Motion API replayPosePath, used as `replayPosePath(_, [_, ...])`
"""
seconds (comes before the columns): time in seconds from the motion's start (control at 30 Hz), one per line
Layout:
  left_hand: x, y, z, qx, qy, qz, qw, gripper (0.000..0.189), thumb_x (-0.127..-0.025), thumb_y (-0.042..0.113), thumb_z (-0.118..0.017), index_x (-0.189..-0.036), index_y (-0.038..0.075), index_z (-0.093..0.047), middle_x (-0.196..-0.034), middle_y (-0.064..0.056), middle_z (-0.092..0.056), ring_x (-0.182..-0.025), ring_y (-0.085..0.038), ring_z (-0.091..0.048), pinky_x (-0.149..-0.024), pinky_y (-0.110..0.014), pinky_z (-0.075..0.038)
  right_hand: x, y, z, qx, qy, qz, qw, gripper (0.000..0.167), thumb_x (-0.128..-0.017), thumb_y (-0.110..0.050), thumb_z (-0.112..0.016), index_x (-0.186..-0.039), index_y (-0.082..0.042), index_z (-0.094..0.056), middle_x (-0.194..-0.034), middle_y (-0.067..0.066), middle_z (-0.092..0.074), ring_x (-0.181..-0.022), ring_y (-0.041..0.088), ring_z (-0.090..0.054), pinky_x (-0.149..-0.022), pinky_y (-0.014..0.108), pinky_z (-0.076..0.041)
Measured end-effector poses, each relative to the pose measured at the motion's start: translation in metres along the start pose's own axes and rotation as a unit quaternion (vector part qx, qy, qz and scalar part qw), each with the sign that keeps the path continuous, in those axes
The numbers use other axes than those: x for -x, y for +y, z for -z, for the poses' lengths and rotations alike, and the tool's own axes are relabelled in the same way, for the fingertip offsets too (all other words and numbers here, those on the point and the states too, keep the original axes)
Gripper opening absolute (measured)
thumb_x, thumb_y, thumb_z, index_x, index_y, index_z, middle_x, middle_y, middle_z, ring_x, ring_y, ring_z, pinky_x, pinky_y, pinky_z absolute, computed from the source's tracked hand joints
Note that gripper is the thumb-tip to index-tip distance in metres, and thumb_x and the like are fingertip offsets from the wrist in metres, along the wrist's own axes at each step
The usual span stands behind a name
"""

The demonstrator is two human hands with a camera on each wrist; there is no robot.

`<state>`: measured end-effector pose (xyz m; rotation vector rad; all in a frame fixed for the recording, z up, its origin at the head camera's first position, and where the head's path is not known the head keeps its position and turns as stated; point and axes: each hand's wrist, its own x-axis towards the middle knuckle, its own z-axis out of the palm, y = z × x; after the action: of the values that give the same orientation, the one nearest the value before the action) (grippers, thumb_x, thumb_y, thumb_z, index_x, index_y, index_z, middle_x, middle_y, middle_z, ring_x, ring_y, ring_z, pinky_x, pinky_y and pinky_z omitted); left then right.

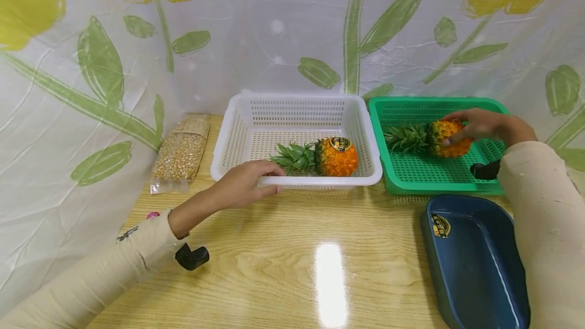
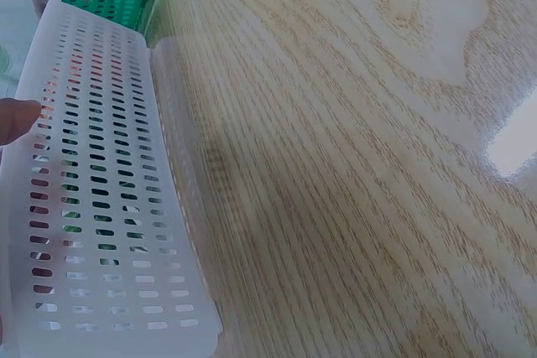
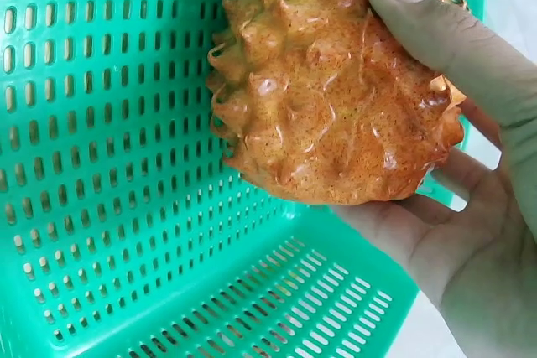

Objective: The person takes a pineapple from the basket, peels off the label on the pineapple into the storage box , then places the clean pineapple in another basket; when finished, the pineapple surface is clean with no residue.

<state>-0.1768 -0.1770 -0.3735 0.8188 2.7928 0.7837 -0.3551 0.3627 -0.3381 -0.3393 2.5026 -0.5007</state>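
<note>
Inside the green basket (image 1: 439,187), my right hand (image 1: 486,126) grips an orange pineapple (image 1: 457,149) by its body, its leafy crown pointing left. Up close in the right wrist view, the thumb lies along one side of the pineapple (image 3: 327,98) and the fingers curl round the other. My left hand (image 1: 247,182) holds the front rim of the white basket (image 1: 320,181) near its left corner, thumb outside and fingers over the edge. A second pineapple (image 1: 338,159) with a dark round label lies in that white basket, crown to the left.
A dark blue tray (image 1: 475,268) with a label stands in front of the green basket, beneath my right forearm. To the left of the white basket lies a bag of corn kernels (image 1: 180,154). A floral curtain (image 1: 274,39) hangs behind the wooden table (image 1: 274,268).
</note>
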Motion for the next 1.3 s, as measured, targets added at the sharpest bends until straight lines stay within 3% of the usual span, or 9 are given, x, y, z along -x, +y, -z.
replayPosePath(0.43, [0.0012, 0.0007, -0.0002, -0.001, 0.006, -0.005, 1.0, 0.021, -0.095, 0.03, -0.071, -0.113, 0.02, -0.071, -0.109, 0.002, -0.07, -0.099, -0.017, -0.064, -0.084, -0.041, -0.053, -0.0012, 0.0003, 0.0016, -0.002, -0.013, -0.003, 0.9999, 0.088, -0.092, -0.034, -0.074, -0.156, 0.003, -0.025, -0.155, 0.041, -0.013, -0.133, 0.061, -0.029, -0.096, 0.065, -0.045])
replayPosePath(0.63, [0.0007, 0.0, -0.0006, 0.006, 0.003, 0.0, 1.0, 0.02, -0.095, 0.029, -0.07, -0.114, 0.02, -0.07, -0.111, 0.002, -0.07, -0.102, -0.018, -0.065, -0.087, -0.042, -0.053, -0.0004, -0.0025, 0.003, -0.013, -0.022, -0.006, 0.9997, 0.087, -0.093, -0.032, -0.073, -0.156, 0.004, -0.024, -0.156, 0.041, -0.011, -0.132, 0.061, -0.033, -0.096, 0.064, -0.046])
replayPosePath(1.3, [-0.0006, -0.0022, -0.0026, -0.002, 0.009, -0.005, 0.9999, 0.018, -0.095, 0.028, -0.071, -0.112, 0.023, -0.071, -0.108, 0.004, -0.069, -0.098, -0.015, -0.064, -0.084, -0.04, -0.052, 0.0041, -0.003, 0.0038, -0.044, 0.007, -0.017, 0.9989, 0.071, -0.103, -0.029, -0.057, -0.156, 0.005, -0.023, -0.153, 0.041, -0.02, -0.131, 0.063, -0.033, -0.098, 0.065, -0.045])
